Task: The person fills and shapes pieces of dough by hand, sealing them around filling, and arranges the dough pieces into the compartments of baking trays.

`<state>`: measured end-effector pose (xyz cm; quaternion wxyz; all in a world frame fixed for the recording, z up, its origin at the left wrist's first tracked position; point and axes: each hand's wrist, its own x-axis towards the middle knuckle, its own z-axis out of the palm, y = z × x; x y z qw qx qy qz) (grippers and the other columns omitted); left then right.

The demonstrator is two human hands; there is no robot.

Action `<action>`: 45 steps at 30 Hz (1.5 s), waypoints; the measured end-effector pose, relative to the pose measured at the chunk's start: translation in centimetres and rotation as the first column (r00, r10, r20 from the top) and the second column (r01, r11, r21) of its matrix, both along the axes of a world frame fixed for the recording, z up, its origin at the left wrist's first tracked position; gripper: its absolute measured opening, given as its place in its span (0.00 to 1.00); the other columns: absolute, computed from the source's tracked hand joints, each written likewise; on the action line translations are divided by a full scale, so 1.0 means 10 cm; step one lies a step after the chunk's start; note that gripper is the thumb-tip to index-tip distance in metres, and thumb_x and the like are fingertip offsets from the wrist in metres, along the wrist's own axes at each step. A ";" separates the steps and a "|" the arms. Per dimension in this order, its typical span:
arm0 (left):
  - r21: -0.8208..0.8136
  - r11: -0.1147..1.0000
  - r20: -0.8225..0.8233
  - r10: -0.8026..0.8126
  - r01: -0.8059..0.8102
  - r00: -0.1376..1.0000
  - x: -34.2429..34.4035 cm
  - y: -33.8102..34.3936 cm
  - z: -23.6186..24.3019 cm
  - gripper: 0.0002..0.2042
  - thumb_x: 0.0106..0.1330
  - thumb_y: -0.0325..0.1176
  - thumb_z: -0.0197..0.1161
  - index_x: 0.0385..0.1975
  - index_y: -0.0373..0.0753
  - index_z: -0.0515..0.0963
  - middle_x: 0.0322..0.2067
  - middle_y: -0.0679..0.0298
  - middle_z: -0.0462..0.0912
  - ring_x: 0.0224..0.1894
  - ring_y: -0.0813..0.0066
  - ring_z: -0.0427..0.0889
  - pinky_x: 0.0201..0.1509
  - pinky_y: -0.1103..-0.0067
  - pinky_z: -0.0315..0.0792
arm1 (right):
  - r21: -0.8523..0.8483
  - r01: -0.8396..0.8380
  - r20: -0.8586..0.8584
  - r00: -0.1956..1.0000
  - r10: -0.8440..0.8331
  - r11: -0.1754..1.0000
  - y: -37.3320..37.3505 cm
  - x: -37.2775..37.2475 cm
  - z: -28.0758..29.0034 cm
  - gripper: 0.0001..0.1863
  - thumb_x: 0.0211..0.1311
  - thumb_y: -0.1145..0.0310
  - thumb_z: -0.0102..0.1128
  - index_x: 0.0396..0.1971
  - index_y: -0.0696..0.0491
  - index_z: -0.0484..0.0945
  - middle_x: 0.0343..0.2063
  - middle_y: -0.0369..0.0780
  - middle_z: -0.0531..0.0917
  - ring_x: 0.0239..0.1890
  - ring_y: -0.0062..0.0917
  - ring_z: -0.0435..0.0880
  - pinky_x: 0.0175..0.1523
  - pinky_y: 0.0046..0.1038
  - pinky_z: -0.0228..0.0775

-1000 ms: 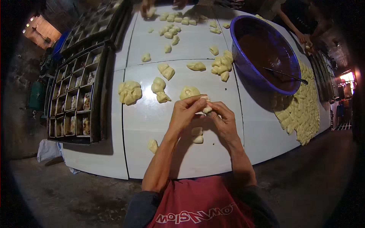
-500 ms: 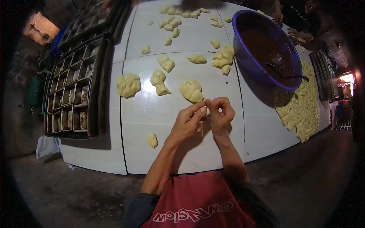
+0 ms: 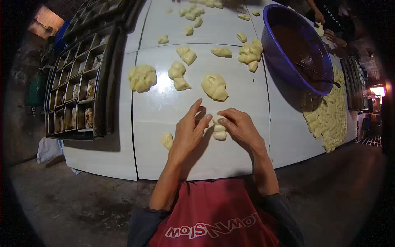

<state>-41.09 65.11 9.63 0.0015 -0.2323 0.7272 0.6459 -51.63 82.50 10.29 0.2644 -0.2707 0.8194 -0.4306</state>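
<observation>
In front of me, a short row of small pale dough pieces (image 3: pixel 219 135) lies on the white table. My right hand (image 3: pixel 242 126) is at the far end of this row, its thumb and forefinger bent around the top piece. To the left, my left hand (image 3: pixel 190 131) has its thumb and fingers apart and holds nothing; its thumb tip comes close to the same dough. A larger dough lump (image 3: pixel 214 87) sits just beyond both hands. Partly covered by my left forearm is a small dough piece (image 3: pixel 167 140).
Dough clumps (image 3: pixel 142 78) are scattered over the table (image 3: pixel 164 160). Dark metal trays of square moulds (image 3: pixel 76 88) stand at left. A purple basin (image 3: pixel 269 49) of brown liquid, with a thin-handled utensil, is at right beside a dough sheet (image 3: pixel 325 119). Another person's hands (image 3: pixel 335 38) work behind it.
My hands were together, pinching dough with the fingertips. Now they are apart: the left has moved off to the left with fingers spread, the right remains at the dough row. The view has shifted slightly.
</observation>
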 end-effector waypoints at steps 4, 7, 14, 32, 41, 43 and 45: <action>-0.093 0.993 0.047 -0.068 0.072 0.997 0.26 -0.03 0.11 0.35 0.63 0.33 0.66 0.69 0.39 0.60 0.53 0.47 0.79 0.38 0.69 0.84 0.44 0.75 0.77 | 0.198 0.027 -0.431 0.900 0.063 0.980 -0.02 0.05 0.01 0.22 0.63 0.60 0.59 0.53 0.58 0.77 0.51 0.48 0.78 0.50 0.43 0.79 0.54 0.38 0.72; -0.102 0.993 0.002 -0.066 0.066 0.998 0.47 -0.07 0.09 0.34 0.63 0.31 0.66 0.69 0.37 0.60 0.54 0.45 0.78 0.36 0.70 0.83 0.44 0.76 0.77 | 0.214 -0.051 -0.305 0.945 0.117 0.975 -0.14 0.17 0.22 0.29 0.61 0.58 0.62 0.59 0.56 0.72 0.57 0.50 0.72 0.54 0.44 0.77 0.56 0.39 0.72; 0.135 0.991 0.033 -0.017 0.013 0.999 0.84 -0.31 0.24 0.31 0.65 0.31 0.65 0.68 0.38 0.63 0.52 0.54 0.79 0.39 0.79 0.82 0.39 0.80 0.78 | 0.105 0.049 -0.151 0.988 -0.033 0.993 -0.31 0.42 0.05 0.25 0.52 0.70 0.65 0.52 0.58 0.71 0.44 0.50 0.77 0.46 0.45 0.79 0.51 0.36 0.73; 0.296 0.883 0.003 0.380 -0.363 0.925 2.02 -1.47 0.52 0.26 0.66 0.26 0.65 0.65 0.35 0.68 0.53 0.57 0.79 0.40 0.85 0.81 0.41 0.86 0.76 | -0.152 -0.326 -0.447 0.864 0.229 0.933 -4.48 0.54 0.40 0.19 0.49 0.68 0.62 0.38 0.66 0.77 0.36 0.60 0.81 0.43 0.53 0.82 0.51 0.44 0.74; 0.327 0.839 0.115 0.421 -0.435 0.900 2.13 -1.53 0.37 0.26 0.66 0.23 0.64 0.64 0.33 0.68 0.52 0.53 0.79 0.42 0.77 0.83 0.42 0.83 0.78 | 0.037 -0.377 -0.506 0.791 0.343 0.925 -4.36 0.69 0.65 0.20 0.60 0.59 0.60 0.42 0.61 0.76 0.30 0.53 0.84 0.37 0.50 0.83 0.44 0.46 0.76; 0.268 0.878 0.078 0.390 -0.396 0.917 2.02 -1.50 0.41 0.26 0.66 0.24 0.64 0.64 0.32 0.68 0.52 0.52 0.79 0.42 0.77 0.83 0.42 0.83 0.78 | -0.211 -0.307 -0.590 0.797 0.129 0.928 -3.83 0.52 0.76 0.17 0.61 0.60 0.60 0.42 0.58 0.77 0.30 0.51 0.84 0.36 0.48 0.83 0.42 0.45 0.75; 0.253 0.907 0.061 0.332 -0.336 0.941 1.86 -1.44 0.42 0.26 0.66 0.25 0.64 0.64 0.32 0.68 0.52 0.52 0.79 0.42 0.76 0.83 0.42 0.82 0.78 | -0.397 -0.087 -0.536 0.830 -0.154 0.914 -3.12 0.19 0.65 0.14 0.62 0.57 0.61 0.39 0.51 0.81 0.31 0.46 0.85 0.37 0.42 0.85 0.40 0.40 0.76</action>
